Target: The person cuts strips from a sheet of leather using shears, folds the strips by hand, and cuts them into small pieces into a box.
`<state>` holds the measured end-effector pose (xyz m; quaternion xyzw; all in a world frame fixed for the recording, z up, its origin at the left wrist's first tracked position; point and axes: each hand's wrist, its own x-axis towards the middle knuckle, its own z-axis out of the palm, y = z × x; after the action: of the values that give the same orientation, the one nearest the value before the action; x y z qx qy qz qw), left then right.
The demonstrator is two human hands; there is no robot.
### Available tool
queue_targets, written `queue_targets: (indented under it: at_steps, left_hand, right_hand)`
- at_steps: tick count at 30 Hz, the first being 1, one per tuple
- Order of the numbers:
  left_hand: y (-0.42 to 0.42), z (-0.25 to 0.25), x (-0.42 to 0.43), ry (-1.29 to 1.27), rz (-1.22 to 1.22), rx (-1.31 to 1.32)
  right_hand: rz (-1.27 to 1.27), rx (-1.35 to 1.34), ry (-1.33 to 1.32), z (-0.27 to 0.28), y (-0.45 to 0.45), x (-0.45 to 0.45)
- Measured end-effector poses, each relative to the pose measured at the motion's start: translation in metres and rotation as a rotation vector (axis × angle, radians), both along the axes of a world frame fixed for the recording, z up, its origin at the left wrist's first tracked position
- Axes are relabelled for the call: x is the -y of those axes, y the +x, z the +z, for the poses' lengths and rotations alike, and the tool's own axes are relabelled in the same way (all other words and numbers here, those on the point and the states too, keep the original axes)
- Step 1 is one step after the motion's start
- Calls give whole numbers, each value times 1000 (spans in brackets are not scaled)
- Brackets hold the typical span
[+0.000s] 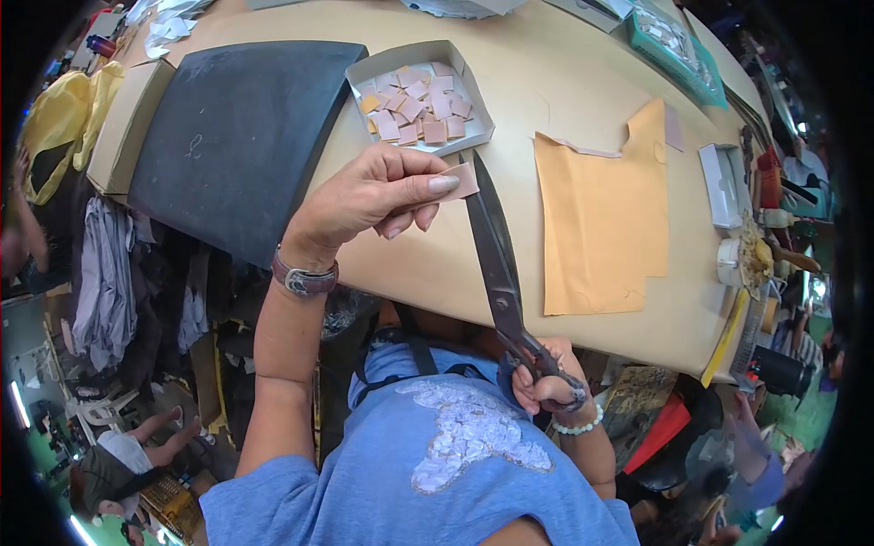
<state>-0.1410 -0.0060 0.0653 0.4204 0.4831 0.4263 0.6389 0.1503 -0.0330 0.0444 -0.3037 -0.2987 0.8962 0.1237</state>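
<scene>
My left hand (387, 191), with a strap watch at the wrist, pinches a small pinkish-tan piece of sheet material (465, 181) between thumb and fingers. At the edge of that piece are the blades of large dark scissors (496, 264), their tips slightly apart and pointing away from me. Low by the table's front edge, my right hand (549, 375) is wrapped round the scissors' handles. Just beyond my left hand, a shallow white box (478, 127) holds several small cut pieces (414, 102) of similar material. To the right lies a large orange-tan sheet (601, 227) with cut-out edges.
A black board (241, 136) lies at the left, beside a cardboard box (127, 127). A small white box (724, 187) stands near the right edge, with a green tray (678, 55) behind it. A yellow strip (726, 337) is at the table's right corner. Other people sit around.
</scene>
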Motion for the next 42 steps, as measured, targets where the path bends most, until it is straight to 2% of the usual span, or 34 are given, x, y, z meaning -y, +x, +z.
queue_targets:
  at_steps: [4,7,11,14,17,23,26,32,42]
  left_hand:
    - [-3,0,-2,-31,1,-22]
    - [-2,-3,-2,-28,47,1]
    - [-3,-3,-5,-27,106,-6]
    - [-3,-3,-7,-14,89,-31]
    - [-1,1,-8,-23,68,-56]
    - [-4,9,-4,-41,70,-139]
    - [-14,5,-4,-18,121,-136]
    - [-37,4,-21,-49,149,-110]
    - [-64,-3,-49,-97,136,-91]
  right_hand:
    - [22,99,110,7,-1,1]
    - [-98,147,198,1,0,3]
    - [-82,267,491,-13,0,0]
    - [-10,355,556,-11,-2,2]
    - [20,373,728,-13,-8,3]
    - [26,396,712,-11,-18,-1]
    - [-29,405,566,-6,-29,-4]
    - [-10,338,708,-18,-56,-21]
    - [0,348,687,-15,-87,-43]
